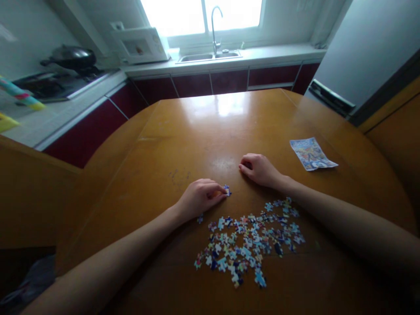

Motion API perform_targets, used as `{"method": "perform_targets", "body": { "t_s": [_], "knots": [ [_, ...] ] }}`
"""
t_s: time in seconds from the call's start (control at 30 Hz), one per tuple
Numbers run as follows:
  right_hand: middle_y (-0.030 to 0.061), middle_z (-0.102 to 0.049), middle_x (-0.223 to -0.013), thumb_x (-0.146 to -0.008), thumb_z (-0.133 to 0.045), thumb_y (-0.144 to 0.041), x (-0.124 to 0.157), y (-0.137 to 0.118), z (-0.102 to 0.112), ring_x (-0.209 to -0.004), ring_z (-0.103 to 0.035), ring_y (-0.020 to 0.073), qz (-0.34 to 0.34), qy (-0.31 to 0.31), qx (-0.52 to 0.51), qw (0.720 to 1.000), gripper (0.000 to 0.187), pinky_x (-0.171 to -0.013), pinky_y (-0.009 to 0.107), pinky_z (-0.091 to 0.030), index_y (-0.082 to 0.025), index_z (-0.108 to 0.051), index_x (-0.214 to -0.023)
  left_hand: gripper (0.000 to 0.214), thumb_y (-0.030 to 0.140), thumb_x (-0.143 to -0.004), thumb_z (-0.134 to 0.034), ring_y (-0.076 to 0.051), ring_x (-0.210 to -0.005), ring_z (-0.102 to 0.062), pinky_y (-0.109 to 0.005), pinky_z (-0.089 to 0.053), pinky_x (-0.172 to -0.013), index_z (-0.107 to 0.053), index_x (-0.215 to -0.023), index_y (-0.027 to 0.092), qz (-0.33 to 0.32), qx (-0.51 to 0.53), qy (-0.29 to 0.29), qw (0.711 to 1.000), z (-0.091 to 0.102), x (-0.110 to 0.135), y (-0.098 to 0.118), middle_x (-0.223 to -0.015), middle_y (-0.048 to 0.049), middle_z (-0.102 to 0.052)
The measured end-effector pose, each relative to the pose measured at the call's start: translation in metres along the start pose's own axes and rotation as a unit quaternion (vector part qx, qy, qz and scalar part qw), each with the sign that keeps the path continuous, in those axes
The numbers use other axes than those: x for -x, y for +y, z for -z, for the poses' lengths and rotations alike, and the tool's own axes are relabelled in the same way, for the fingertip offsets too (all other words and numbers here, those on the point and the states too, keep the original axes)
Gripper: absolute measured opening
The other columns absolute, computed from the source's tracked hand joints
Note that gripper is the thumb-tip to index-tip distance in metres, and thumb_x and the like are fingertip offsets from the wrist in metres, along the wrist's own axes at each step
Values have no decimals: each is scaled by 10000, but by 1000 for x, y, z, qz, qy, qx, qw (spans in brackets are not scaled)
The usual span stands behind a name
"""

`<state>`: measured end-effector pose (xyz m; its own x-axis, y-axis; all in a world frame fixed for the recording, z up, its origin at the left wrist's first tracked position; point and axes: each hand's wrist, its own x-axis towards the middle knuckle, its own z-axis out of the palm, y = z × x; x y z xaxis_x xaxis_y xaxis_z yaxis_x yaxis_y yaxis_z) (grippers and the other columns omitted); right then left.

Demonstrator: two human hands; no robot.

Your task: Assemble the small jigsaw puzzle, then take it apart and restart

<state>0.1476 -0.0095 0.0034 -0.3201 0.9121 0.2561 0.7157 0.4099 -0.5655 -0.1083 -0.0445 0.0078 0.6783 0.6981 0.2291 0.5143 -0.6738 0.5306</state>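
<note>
My left hand (201,196) rests on the table, thumb and forefinger pinched at the edge of a small blue and white jigsaw piece (227,190). Farther out and to the right, my right hand (258,169) lies on the tabletop with its fingers curled in to the thumb; nothing shows in it. Between my forearms spreads a loose pile of jigsaw pieces (247,242), mostly pale blue, white and dark blue. One stray piece (200,218) lies beside my left wrist, partly in its shadow.
A creased picture sheet (311,154) lies to the right on the brown wooden table (183,144). Beyond the table are a counter with a sink (197,57), a white microwave (143,46) and a wok (74,57) on the stove. A fridge (364,52) stands at the right.
</note>
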Motion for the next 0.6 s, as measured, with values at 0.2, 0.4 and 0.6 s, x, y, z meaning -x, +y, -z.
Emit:
{"method": "perform_targets", "body": {
  "t_s": [0.2, 0.4, 0.6],
  "knots": [
    [30, -620, -726, -875, -589, -226, 1, -3, -2, -636, -487, 133, -7, 2, 14, 1000, 146, -603, 270, -329, -173, -614, -742, 132, 314, -881, -680, -90, -553, -495, -217, -398, -588, -763, -915, 217, 5, -3, -1, 1000, 1, -1, -2, -624, 24, -601],
    [32, -621, -763, -894, -577, -242, 1, -3, -3, -660, -492, 137, -5, 5, 34, 999, 146, -612, 270, -326, -183, -604, -764, 135, 317, -882, -680, -93, -572, -500, -216, -397, -591, -758, -917, 212, 2, 1, -2, 1000, 1, -2, -3, -641, 20, -604],
    [32, -630, -774, -909, -561, -254, 1, -3, -3, -678, -508, 141, -1, 4, 41, 999, 155, -625, 275, -331, -187, -606, -777, 152, 320, -898, -662, -89, -557, -480, -207, -388, -577, -752, -923, 201, -7, 6, -6, 1000, 3, -3, -2, -619, 27, -568]
  ]
}}
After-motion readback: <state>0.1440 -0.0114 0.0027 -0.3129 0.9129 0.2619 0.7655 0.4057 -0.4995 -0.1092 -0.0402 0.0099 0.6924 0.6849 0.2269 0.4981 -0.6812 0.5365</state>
